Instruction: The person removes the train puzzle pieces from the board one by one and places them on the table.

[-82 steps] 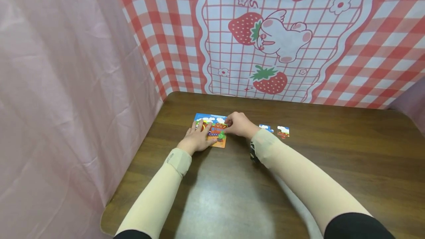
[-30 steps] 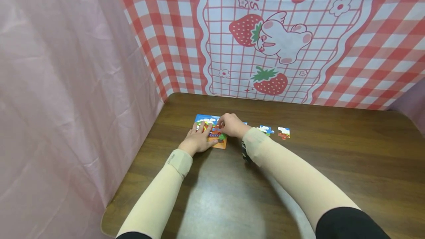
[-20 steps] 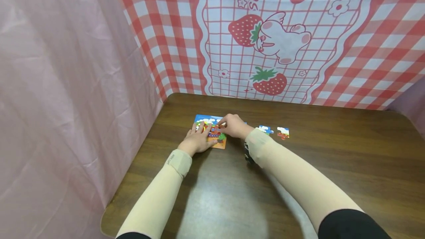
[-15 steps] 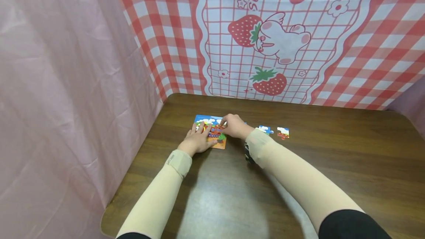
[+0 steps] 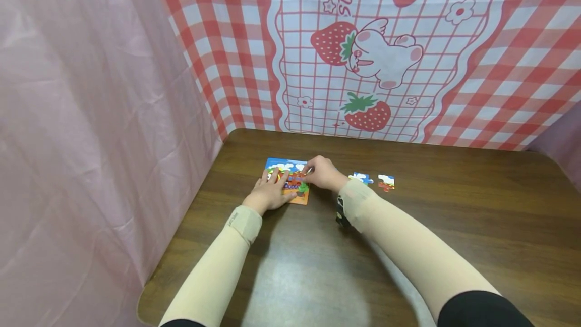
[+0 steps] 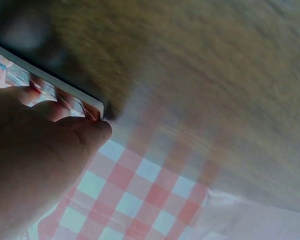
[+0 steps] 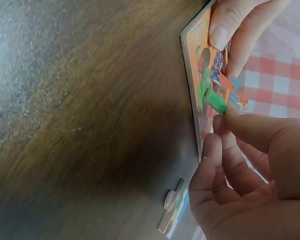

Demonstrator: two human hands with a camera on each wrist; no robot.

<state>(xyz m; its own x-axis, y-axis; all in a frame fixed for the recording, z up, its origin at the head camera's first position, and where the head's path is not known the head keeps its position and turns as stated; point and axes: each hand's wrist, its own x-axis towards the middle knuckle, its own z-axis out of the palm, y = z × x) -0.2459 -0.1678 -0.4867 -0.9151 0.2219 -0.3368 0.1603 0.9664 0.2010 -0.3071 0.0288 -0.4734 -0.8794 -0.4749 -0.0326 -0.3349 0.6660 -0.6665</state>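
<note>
A cardboard puzzle board [image 5: 278,161] with a blue top and orange bottom lies on the table. Spread over its left part is my left hand [image 5: 267,193], fingers straight and resting on the picture; in the left wrist view its fingertips lie along the board's edge [image 6: 45,77]. My right hand [image 5: 323,172] is at the board's right side. Between its thumb and fingers it pinches a puzzle piece [image 7: 233,92] with red, blue and green print, tilted close over the board in the right wrist view.
To the right on the wooden table [image 5: 454,206] lie two loose puzzle pieces, one mostly blue and white [image 5: 361,177], the other white and red [image 5: 387,182]. A red checked cloth [image 5: 245,64] hangs behind the table, and a pink curtain [image 5: 91,140] along the left.
My right hand moved left over the board and then shifted slightly back to the right, its fingertips turning the pinched piece. My left hand stays in place on the board.
</note>
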